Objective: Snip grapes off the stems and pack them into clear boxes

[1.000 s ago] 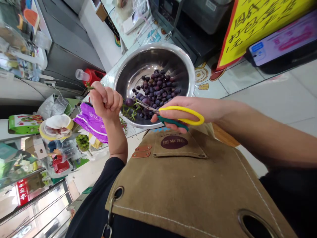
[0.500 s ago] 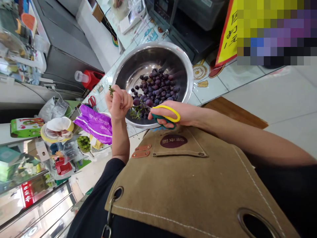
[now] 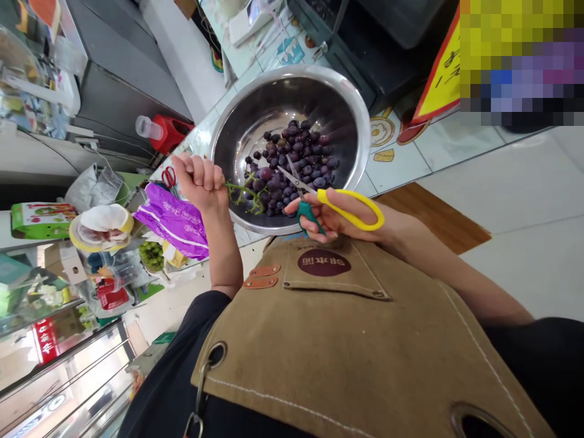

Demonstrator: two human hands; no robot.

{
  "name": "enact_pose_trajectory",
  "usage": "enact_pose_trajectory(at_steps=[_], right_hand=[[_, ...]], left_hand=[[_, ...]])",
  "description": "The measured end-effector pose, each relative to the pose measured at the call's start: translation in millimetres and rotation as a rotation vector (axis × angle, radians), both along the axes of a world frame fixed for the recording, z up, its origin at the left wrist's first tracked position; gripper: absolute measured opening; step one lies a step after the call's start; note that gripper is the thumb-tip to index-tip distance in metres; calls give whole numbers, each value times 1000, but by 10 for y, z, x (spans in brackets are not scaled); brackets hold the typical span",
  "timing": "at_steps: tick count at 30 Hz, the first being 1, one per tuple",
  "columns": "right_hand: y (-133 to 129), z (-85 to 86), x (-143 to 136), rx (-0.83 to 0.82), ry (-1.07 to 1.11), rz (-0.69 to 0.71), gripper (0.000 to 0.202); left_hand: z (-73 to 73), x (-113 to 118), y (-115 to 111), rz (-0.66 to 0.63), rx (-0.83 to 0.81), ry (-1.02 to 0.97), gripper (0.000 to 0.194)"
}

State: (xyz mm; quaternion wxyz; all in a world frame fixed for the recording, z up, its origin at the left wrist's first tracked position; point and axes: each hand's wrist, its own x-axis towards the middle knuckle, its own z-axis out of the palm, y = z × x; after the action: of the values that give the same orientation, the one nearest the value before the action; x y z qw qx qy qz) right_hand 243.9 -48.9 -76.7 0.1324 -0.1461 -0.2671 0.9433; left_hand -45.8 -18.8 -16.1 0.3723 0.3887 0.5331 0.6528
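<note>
My left hand [image 3: 201,181] is closed round a green grape stem [image 3: 249,193], whose bare branches stick out to the right over the rim of a steel bowl [image 3: 360,115]. One dark grape appears to be by the stem's branches; whether it is attached I cannot tell. In my right hand [image 3: 337,213] are scissors [image 3: 351,208] with one yellow and one green handle. Their blades are spread apart and point up and left over the bowl. Loose purple grapes [image 3: 301,152] lie heaped in the bowl, below both hands' level.
Left of the bowl lie a purple bag [image 3: 171,219], red-handled scissors [image 3: 168,176] and a red container [image 3: 171,134]. Green grapes [image 3: 151,255] sit farther left. A dark appliance [image 3: 356,55] stands behind the bowl, with a yellow sign [image 3: 440,79] to the right.
The scissors' blades have opened, and my right hand has shifted right. My left hand has moved left and turned, so more of the grape stem shows.
</note>
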Motion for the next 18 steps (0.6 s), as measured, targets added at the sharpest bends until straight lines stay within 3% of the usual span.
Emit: enact_pose_trajectory(at_steps=[4, 8, 12, 15, 18], right_hand=[[-22, 19, 25, 46, -20, 6, 69], [20, 124, -28, 202, -152, 34, 56], [88, 122, -118, 336, -162, 85, 54], [105, 16, -192, 338, -145, 78, 56], [102, -59, -223, 315, -145, 60, 58]], left_hand=[[-43, -353, 113, -77, 35, 4, 68], [-100, -558, 172, -38, 168, 16, 73], [-20, -565, 160, 10, 210, 47, 72], [86, -528, 124, -88, 158, 100, 73], [186, -483, 92, -178, -10, 219, 71]])
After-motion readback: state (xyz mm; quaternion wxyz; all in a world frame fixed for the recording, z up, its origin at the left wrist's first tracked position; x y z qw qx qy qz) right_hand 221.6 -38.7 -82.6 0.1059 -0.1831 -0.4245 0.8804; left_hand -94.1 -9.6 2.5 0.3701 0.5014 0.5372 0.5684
